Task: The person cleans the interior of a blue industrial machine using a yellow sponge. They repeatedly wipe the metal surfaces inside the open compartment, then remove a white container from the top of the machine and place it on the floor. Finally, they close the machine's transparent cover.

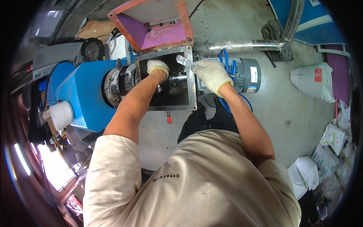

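Observation:
In a knitted white glove with a yellow cuff, my left hand (157, 68) reaches into the open metal box (193, 99) of a machine, near its back left. The back of the glove faces up and hides the fingers. A shiny shaft (178, 77) runs across the dark inside of the box, right of that hand. My right hand (212, 75), gloved the same way, is closed on a flat metal strip (185, 61). The strip's end points left over the back right of the opening. This hand is above the box's right edge, beside a grey motor (244, 70).
An orange-rimmed hatch (166, 34) stands raised behind the box. Blue air hoses (233, 68) loop over the motor. To the left is a blue machine housing (89, 90). A silver flexible duct (242, 46) crosses behind. White sacks (314, 81) stand on the right floor.

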{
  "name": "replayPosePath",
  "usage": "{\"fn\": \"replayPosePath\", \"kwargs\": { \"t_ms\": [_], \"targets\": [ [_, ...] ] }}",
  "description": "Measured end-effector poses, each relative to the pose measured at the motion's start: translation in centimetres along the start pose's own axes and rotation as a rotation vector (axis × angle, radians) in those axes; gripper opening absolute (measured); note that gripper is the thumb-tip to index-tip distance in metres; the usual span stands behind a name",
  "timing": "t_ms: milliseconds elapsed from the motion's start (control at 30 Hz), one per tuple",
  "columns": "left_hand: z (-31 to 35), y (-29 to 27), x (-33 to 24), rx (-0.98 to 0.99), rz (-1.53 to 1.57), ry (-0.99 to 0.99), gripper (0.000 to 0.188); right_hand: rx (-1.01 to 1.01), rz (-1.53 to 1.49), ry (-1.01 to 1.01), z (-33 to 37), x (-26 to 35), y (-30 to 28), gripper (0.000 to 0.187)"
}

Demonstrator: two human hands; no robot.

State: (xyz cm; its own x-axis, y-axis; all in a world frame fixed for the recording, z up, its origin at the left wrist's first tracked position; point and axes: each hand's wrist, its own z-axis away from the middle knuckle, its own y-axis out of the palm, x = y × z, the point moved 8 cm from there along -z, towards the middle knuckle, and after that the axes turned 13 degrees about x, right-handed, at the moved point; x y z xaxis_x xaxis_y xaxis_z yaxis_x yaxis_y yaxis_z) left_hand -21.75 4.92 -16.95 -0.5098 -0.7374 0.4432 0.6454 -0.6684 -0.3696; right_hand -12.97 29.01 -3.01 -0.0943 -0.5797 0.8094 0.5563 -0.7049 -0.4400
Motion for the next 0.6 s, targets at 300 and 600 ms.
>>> {"fn": "replayPosePath", "kwargs": {
  "t_ms": [300,600],
  "targets": [
    [-1.8,0.8,-0.6,0.033,0.014,0.030,0.031,0.020,-0.126,0.080,-0.2,-0.8,0.1,0.037],
    [-1.7,0.4,-2.0,0.060,-0.048,0.083,0.031,-0.001,-0.108,0.067,-0.3,-0.8,-0.2,0.036]
  ]
}}
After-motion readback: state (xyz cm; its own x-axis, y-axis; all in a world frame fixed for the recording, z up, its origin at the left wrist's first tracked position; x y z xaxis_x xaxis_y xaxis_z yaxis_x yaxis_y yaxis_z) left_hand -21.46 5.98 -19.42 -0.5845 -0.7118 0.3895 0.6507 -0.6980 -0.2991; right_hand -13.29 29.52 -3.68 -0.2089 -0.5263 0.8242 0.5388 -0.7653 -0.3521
